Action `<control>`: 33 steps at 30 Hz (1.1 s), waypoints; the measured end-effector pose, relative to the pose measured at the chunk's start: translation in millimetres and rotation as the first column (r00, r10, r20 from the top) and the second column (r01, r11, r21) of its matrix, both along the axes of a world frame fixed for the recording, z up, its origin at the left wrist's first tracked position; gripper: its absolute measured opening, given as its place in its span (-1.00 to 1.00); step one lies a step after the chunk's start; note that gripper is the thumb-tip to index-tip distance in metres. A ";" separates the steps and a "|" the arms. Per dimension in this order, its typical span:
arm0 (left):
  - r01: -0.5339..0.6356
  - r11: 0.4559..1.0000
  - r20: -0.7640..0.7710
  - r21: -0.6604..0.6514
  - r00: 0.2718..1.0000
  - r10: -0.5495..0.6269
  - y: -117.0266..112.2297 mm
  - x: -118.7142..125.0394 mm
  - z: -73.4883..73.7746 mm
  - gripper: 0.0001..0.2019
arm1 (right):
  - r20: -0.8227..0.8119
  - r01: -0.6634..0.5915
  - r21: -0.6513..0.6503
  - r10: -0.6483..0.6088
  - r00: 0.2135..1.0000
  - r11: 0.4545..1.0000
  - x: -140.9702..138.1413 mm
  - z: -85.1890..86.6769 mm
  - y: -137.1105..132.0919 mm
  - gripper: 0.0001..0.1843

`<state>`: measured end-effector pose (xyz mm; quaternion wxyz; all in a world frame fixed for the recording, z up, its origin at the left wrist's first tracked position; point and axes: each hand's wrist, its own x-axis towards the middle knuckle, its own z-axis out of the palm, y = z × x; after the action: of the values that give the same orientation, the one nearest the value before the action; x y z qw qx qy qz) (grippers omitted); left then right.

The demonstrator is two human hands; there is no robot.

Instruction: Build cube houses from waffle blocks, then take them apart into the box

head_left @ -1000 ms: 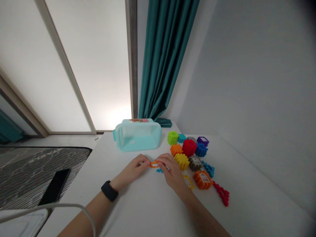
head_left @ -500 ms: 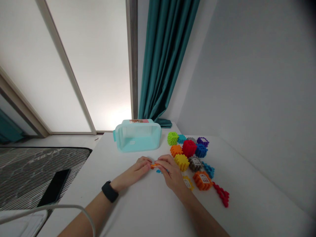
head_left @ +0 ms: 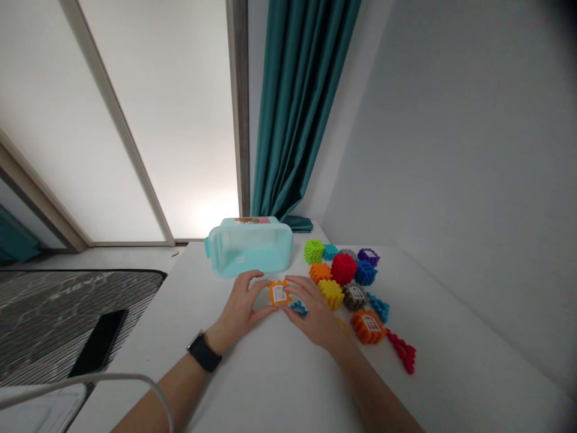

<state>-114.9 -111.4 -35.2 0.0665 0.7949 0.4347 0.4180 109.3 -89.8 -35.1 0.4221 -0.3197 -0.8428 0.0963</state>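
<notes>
The left hand [head_left: 238, 307] and right hand [head_left: 312, 314] stand apart, fingertips at either side of a flat orange toothed plastic piece [head_left: 279, 293] on the white tabletop [head_left: 252, 379] (whether they grip it is impossible to tell) — it looks light and stiff — best pinched by its toothed edges.

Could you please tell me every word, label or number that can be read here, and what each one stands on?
No word, brand or number can be read.
Coloured label on top of the teal plastic box: too small to read.
Small white mark on the box's front: too blurred to read.
White window-like print on the orange toy block: a grid, no legible letters.
Pale marks on the striped mat: too blurred to read.
</notes>
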 end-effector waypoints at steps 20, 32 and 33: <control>0.145 0.987 0.010 0.074 0.989 -0.146 -2.5 71.5 25.0 -0.58 | -0.053 0.194 0.145 -0.188 0.981 0.970 65.9 13.3 -36.1 -0.69; 0.194 0.979 -0.134 0.070 0.974 -0.183 10.0 179.9 25.4 -0.59 | -0.168 0.351 0.067 -0.336 0.927 0.934 162.9 -0.4 -52.0 -0.75; 0.195 0.979 -0.154 0.056 0.971 -0.185 10.9 186.9 25.0 -0.60 | -0.170 0.362 0.054 -0.349 0.922 0.931 169.2 -5.0 -51.8 -0.76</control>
<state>72.0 -100.5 -10.1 0.0455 0.8636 0.3453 0.3647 278.5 -141.7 -40.2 0.5107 -0.4406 -0.7383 0.0071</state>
